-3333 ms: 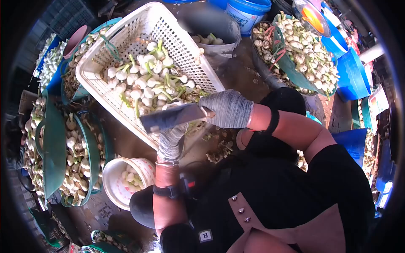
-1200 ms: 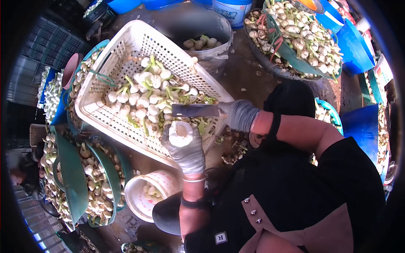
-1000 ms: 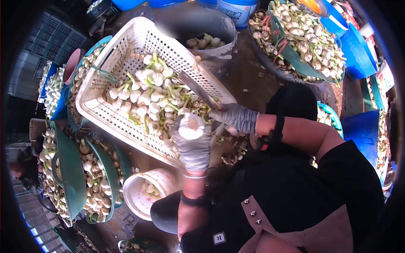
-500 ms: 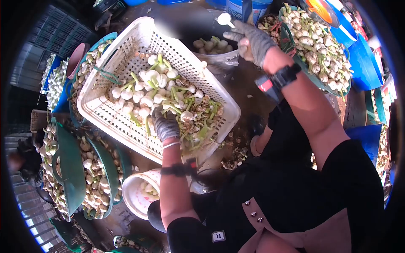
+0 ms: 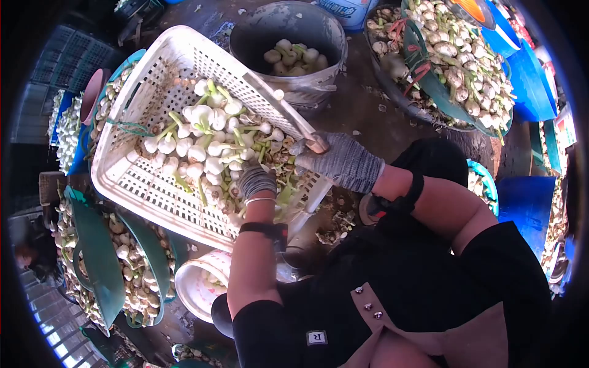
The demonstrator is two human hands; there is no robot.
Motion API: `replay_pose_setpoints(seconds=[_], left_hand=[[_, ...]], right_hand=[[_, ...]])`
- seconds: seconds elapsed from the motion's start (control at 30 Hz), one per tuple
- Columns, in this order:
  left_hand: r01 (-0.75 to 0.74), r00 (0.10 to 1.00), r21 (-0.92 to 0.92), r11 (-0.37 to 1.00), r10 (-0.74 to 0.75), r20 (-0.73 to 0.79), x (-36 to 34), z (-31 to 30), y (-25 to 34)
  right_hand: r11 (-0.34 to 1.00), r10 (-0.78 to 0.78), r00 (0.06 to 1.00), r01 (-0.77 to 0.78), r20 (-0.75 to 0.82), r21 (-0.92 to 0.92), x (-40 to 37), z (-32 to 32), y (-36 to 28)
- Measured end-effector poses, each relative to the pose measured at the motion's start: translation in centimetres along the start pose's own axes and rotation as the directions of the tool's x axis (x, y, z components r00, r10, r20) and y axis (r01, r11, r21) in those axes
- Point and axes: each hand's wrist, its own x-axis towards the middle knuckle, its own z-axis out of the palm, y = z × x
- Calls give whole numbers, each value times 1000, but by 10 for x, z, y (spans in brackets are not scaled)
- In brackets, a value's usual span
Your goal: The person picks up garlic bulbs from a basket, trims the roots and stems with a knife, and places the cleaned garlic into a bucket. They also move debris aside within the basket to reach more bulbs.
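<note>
The white plastic basket [image 5: 126, 165] is tilted in front of me and holds garlic bulbs [image 5: 199, 116] with green stems, plus loose peelings. My left hand [image 5: 256, 181], in a grey glove, reaches down among the bulbs; its fingertips are hidden. My right hand [image 5: 343, 161], also gloved, is closed round the wooden handle of a knife [image 5: 279, 107] at the basket's right rim. The long blade points up and left, along that rim.
Beyond the basket stands a grey bucket [image 5: 294, 92] with white bulbs inside. Heaped tubs of garlic are at the right [image 5: 460, 67] and left [image 5: 138, 270]. A white bucket [image 5: 193, 288] sits below the basket. Scraps [image 5: 334, 227] lie on the floor.
My right hand has come down from beside the grey bucket to the basket's rim, and the bulb near its fingers is gone from there. My left hand remains among the bulbs.
</note>
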Motion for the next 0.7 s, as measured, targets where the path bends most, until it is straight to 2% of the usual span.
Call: replay_pose_setpoints(seconds=[0.03, 0.07, 0.1, 0.13, 0.17, 0.2, 0.23, 0.27, 0.3, 0.33, 0.37, 0.4, 0.43, 0.47, 0.5, 0.53, 0.57, 0.6, 0.63, 0.67, 0.7], left_hand=[[28, 998, -42, 999, -26, 63, 33, 58, -15], [55, 991, -84, 995, -44, 128, 55, 88, -22], [49, 991, -89, 995, -37, 131, 65, 86, -23], [54, 959, -146, 988, -11, 284, 73, 84, -25], [72, 902, -197, 978, 21, 430, 74, 84, -27], [11, 982, -455, 890, 77, 174, 56, 87, -39], [13, 981, -452, 892, 76, 178, 48, 94, -49], [129, 954, -767, 629, 133, 270, 46, 106, -63], [264, 920, -930, 256, 221, 323, 44, 115, -75], [389, 888, -908, -155, 325, 325, 40, 124, -86], [384, 890, -910, -158, 326, 318, 27, 115, -89], [13, 905, -1000, 6, 426, 15, 6, 97, -88], [-377, 792, -918, 120, 556, -252, -12, 81, -86], [-379, 794, -918, 116, 551, -258, -26, 74, -84], [-170, 886, -985, -28, 433, -165, -40, 70, -82], [33, 944, -980, -196, 329, -34, -50, 64, -82], [31, 945, -980, -198, 324, -36, -57, 56, -85], [-497, 848, -826, 266, 352, -397, -61, 47, -86], [-773, 594, -244, 586, 533, -603, -65, 40, -88], [-778, 624, -274, 565, 651, -431, -67, 33, -94], [-778, 624, -272, 566, 649, -435, -74, 31, -95]], right_hand=[[1000, -1, 1000, 1, 1, -4, 0, 5, -8], [977, 91, 996, -84, 26, -193, -2, 8, -25], [912, 187, 982, -162, 31, -377, -4, 9, -38], [719, 221, 974, -128, 50, -683, -2, 5, -45], [719, 227, 973, -134, 48, -682, -4, 5, -45], [633, 272, 960, -131, 61, -763, -6, 7, -44], [539, 315, 947, -119, 68, -834, -8, 8, -44], [506, 390, 909, -77, 149, -859, -8, 6, -45], [508, 389, 909, -75, 152, -858, -12, 2, -34], [512, 195, 943, 135, 268, -848, -16, -3, -14], [470, -3, 923, 340, 384, -815, -19, -5, -4], [464, -4, 922, 345, 388, -816, -21, -1, -10], [437, 113, 935, 258, 337, -862, -21, 7, -21], [398, 225, 934, 173, 279, -901, -23, 13, -28], [395, 225, 932, 179, 284, -901, -25, 19, -31], [463, 33, 934, 301, 356, -834, -28, 24, -32], [502, -164, 901, 427, 402, -752, -32, 29, -33], [501, -163, 899, 430, 406, -751, -34, 32, -35], [501, -84, 909, 392, 408, -771, -35, 33, -38], [497, -5, 913, 355, 407, -792, -35, 33, -40], [494, -7, 912, 360, 410, -791, -37, 31, -39]])
